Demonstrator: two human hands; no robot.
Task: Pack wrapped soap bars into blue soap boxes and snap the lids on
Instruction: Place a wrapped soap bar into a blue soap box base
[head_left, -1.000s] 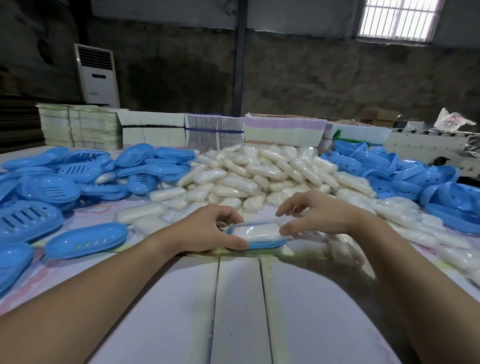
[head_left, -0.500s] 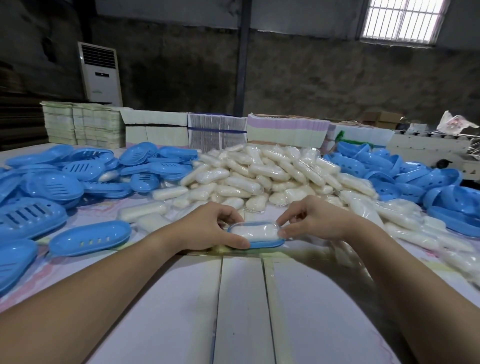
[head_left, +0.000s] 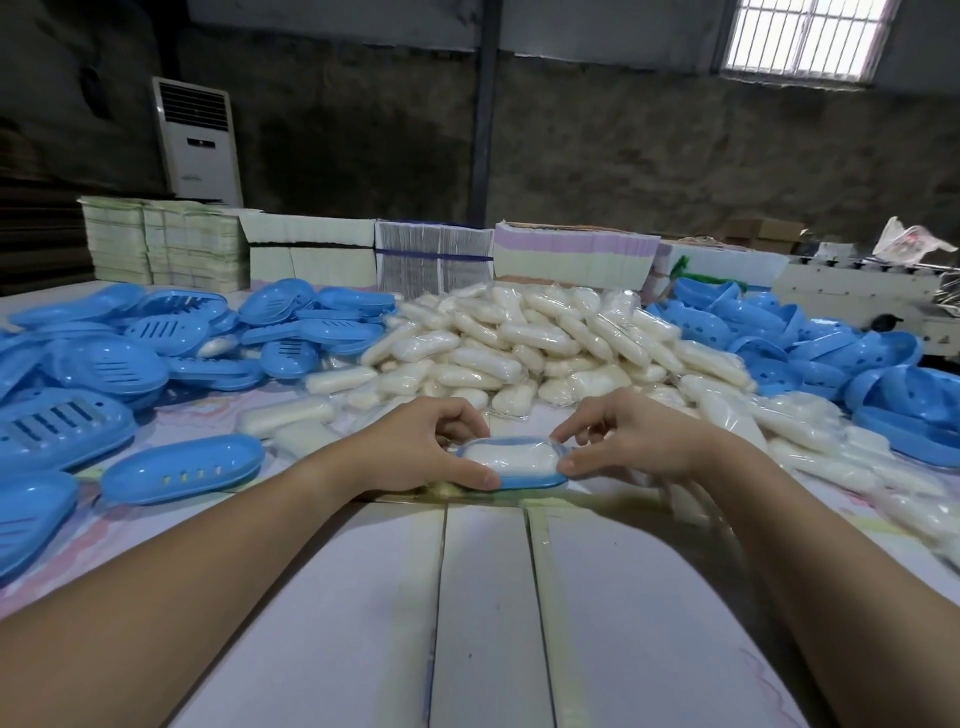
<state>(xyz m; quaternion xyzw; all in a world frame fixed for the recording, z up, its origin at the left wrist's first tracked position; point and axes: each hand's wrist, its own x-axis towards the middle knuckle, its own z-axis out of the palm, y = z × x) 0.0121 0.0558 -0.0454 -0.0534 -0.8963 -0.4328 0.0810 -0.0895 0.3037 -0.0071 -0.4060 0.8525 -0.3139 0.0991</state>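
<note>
Right hand (head_left: 631, 441) has slid in closer since a second ago and now pinches the right end of the soap box (head_left: 511, 464), thumb low on the rim, fingers curled over the top. Left hand (head_left: 421, 448) keeps its grip on the left end, thumb along the near edge. Wrapped soap bar (head_left: 511, 457) sits inside the open blue box, no lid on it. Box rests on the table (head_left: 488, 597), just in front of the big soap pile (head_left: 524, 343). Left of the box lies a single blue lid (head_left: 182, 468); further left, a heap of blue lids (head_left: 104, 358). Right of the soap pile, more blue box halves (head_left: 831, 348). Behind the pile stand stacks of flat cartons (head_left: 436, 257).
</note>
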